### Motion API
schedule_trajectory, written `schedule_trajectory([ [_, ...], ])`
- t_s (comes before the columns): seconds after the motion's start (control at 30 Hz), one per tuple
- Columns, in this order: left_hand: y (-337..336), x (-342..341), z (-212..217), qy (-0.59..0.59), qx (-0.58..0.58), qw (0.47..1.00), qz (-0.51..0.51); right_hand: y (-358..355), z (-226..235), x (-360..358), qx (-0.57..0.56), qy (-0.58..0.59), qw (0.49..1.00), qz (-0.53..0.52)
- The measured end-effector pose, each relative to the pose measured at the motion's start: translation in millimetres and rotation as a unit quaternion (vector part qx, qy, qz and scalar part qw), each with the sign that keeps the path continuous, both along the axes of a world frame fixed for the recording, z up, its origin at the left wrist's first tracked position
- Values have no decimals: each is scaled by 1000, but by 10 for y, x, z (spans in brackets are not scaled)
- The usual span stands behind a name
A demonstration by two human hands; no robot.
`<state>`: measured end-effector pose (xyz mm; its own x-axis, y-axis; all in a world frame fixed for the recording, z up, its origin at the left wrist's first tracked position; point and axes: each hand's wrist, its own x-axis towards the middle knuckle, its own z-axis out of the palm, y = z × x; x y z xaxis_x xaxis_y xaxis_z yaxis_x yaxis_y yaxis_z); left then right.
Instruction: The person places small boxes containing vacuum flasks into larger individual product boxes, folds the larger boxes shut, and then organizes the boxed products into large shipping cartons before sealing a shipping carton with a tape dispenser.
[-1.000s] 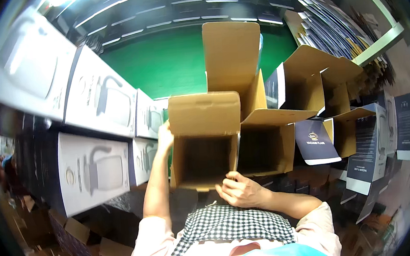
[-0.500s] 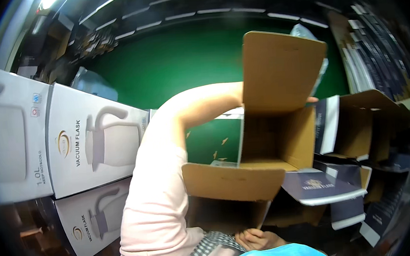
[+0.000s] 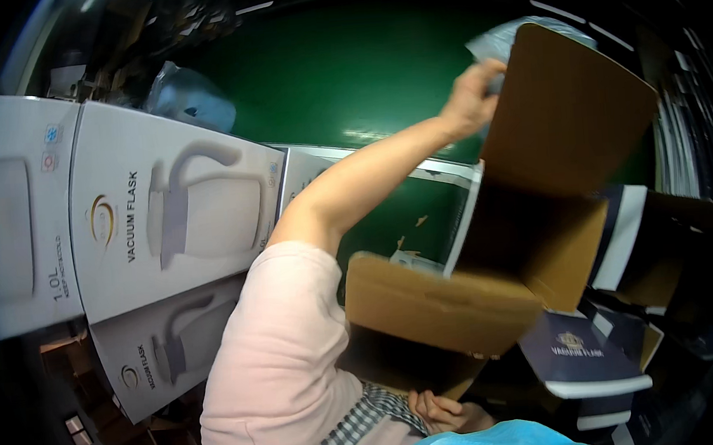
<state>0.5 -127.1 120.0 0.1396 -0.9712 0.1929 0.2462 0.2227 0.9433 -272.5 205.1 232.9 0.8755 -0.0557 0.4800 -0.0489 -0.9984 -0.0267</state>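
Note:
My left hand [image 3: 473, 98] reaches forward over the green worktop, its fingers closed on a crumpled clear plastic bag [image 3: 497, 43]. The bag's contents are partly hidden behind the raised flap of an open cardboard box [image 3: 568, 113]. That box gapes toward me, brown inside, with another flap [image 3: 437, 304] folded down at the near side. Low at my body, my right hand [image 3: 446, 410] is curled beside a checkered apron [image 3: 338, 435]; whatever it grips is hidden.
White vacuum flask boxes [image 3: 178, 210] stand at the left, one above another [image 3: 171, 347]. A bluish plastic-wrapped item [image 3: 191, 102] lies behind them on the green worktop [image 3: 321, 76]. Open dark-blue cartons [image 3: 584, 347] crowd the right side, with stacked flat sheets [image 3: 682, 142] beyond.
My left hand has come into view from behind the box flap, at the plastic bag. The box and its surroundings sit further right in the picture. My right hand stays low, fingers curled.

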Motion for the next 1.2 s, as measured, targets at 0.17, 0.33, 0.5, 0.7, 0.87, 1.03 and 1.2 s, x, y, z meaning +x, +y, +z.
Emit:
schedule_trajectory([
  [0.17, 519, 488, 533, -276, -27, 911, 305, -70, 106, 14, 19, 12, 999, 23],
  [0.33, 1454, 794, 1604, -433, 19, 791, 431, -13, 90, -13, 34, -12, 999, -19],
  [0.5, 2338, 222, 2596, -341, -150, 747, 551, 13, 72, -22, 34, -28, 998, -47],
  [0.7, 3528, -470, 3387, -190, -253, 685, 657, 21, 99, -33, 52, -56, 997, -34],
  [0.87, 4820, -662, 3968, -244, -278, 659, 656, 82, 199, -9, 28, -61, 996, -51],
  [1.03, 4994, -918, 3876, -270, -141, 792, 529, 172, 103, -51, 39, -79, 996, 10],
  [1.2, 3927, -1127, 2939, -287, -16, 808, 515, 174, -344, -271, 82, -46, 995, 24],
])
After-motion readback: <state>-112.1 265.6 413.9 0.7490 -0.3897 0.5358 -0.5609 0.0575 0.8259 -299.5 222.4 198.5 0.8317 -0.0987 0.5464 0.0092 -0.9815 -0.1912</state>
